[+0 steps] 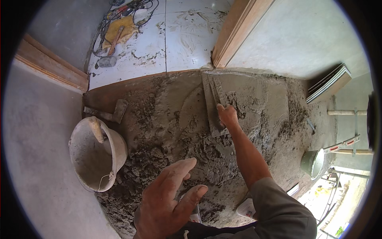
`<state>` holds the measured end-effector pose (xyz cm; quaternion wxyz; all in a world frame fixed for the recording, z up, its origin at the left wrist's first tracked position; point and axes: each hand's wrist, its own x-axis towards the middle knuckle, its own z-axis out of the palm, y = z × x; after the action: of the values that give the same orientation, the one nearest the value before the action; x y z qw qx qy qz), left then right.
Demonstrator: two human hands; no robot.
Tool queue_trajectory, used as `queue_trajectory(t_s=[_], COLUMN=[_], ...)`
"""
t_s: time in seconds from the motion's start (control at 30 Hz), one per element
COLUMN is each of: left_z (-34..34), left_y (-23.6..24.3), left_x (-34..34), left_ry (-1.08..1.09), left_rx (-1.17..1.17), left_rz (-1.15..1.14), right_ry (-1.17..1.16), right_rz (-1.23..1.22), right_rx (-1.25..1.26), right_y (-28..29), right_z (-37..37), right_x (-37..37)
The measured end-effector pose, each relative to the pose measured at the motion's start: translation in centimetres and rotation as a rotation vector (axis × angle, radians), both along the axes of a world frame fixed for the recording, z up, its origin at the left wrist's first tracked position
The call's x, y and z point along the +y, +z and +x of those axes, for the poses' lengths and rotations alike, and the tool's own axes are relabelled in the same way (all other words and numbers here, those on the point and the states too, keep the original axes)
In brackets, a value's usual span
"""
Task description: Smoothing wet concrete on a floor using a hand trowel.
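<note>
My right hand (227,115) grips a long, mortar-coated screed board (210,95) that lies lengthwise on wet, grey-brown mortar (258,99), its far end near the doorway's threshold. My left hand (171,199) is raised in the lower middle, dusty, with thumb and fingers apart and nothing in it. Rough, crumbly mortar (135,167) spreads beneath it. Left of the mortar stands a pale, grimy bucket (87,167) with a light handle of some tool inside. A mortar-caked trowel-like tool (117,111) lies just behind the bucket.
White tiles (187,40) hold cables, a power tool and a yellow rag (125,28). A wooden doorframe (234,28) stands beside them. Stacked tiles (328,81) lean at the right wall, near a green bucket (309,162), spirit level (342,144) and poles. A plastered wall (36,131) bounds the left.
</note>
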<state>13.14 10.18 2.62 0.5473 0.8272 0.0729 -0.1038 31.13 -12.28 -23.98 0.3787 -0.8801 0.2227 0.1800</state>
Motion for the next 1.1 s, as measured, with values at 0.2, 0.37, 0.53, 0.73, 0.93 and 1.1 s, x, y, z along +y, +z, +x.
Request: queue_trajectory(t_s=[0.2,0.37,0.53,0.73,0.93,1.1], left_z=[-0.3,-0.3,0.0,0.8,1.7,2.2], left_y=[0.6,0.0,-0.1,0.0,-0.4,-0.8], left_x=[0.6,0.9,0.6,-0.4,-2.0,-3.7], left_ry=[-0.001,-0.052,-0.057,-0.063,-0.059,-0.061], left_rx=[0.014,-0.069,-0.075,-0.037,-0.005,0.026], left_rz=[-0.01,0.02,0.007,-0.006,0.003,0.031], right_ry=[0.092,0.233,0.343,0.341,0.057,-0.022], right_rz=[-0.051,-0.151,-0.228,-0.322,-0.507,-0.563], right_rx=[0.015,-0.009,-0.151,-0.009,-0.018,-0.024], right_y=[-1.8,-3.9,-2.1,1.4,0.7,0.4], right_z=[-0.1,-1.6,-3.1,-1.7,-0.3,1.0], right_x=[5.2,9.0,11.8,7.1,-4.3,-11.7])
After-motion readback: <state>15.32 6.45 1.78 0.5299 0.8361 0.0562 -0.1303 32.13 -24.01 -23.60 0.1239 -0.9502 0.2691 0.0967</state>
